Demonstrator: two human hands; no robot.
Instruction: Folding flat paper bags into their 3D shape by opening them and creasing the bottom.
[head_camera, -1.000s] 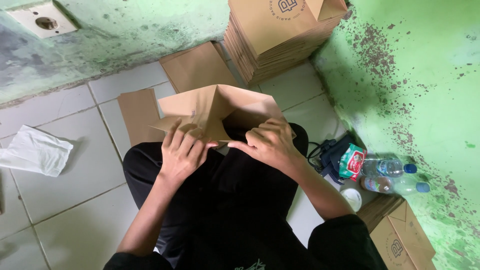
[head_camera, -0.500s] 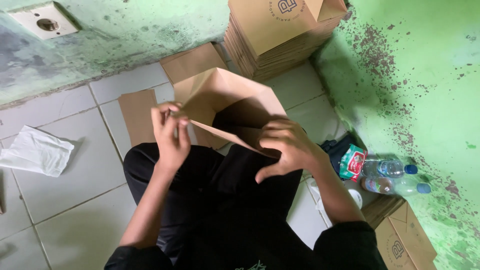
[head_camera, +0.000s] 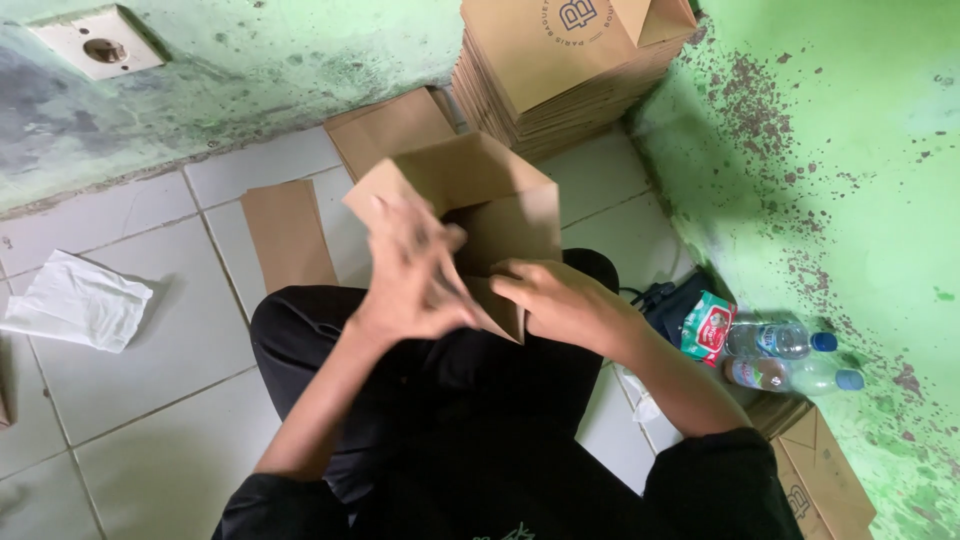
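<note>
- Paper bag (head_camera: 480, 200), brown, half-opened, sits on your lap just ahead of both hands, mouth facing up and toward you, far end pointing at the wall.
- Your left hand (head_camera: 415, 270) is blurred, fingers spread loosely over the bag's near-left wall and rim; whether it pinches the paper, you cannot tell from this view.
- Your right hand (head_camera: 560, 305) is curled closed on the near-right bottom corner flap of the bag, thumb on top, pressing it against your knee.
- Both hands touch the bag; the right one is lower and nearer your body, the left one higher and further in over the opening.
- Bag's long axis runs away from you, from the knees toward the stack; the open cavity lies between the two hands.
- Black trousers (head_camera: 450, 400) underneath carry the bag.
- Beyond the bag: flat brown sheets (head_camera: 290, 235) on the white tile floor (head_camera: 150, 400), and a tall stack of folded bags (head_camera: 570, 70) by the green wall (head_camera: 830, 150).
- Off to your left: crumpled white paper (head_camera: 75, 300), well apart.
- Off to your right: two plastic bottles (head_camera: 790, 355) and a small red-and-green packet (head_camera: 708, 325), near your right elbow.
</note>
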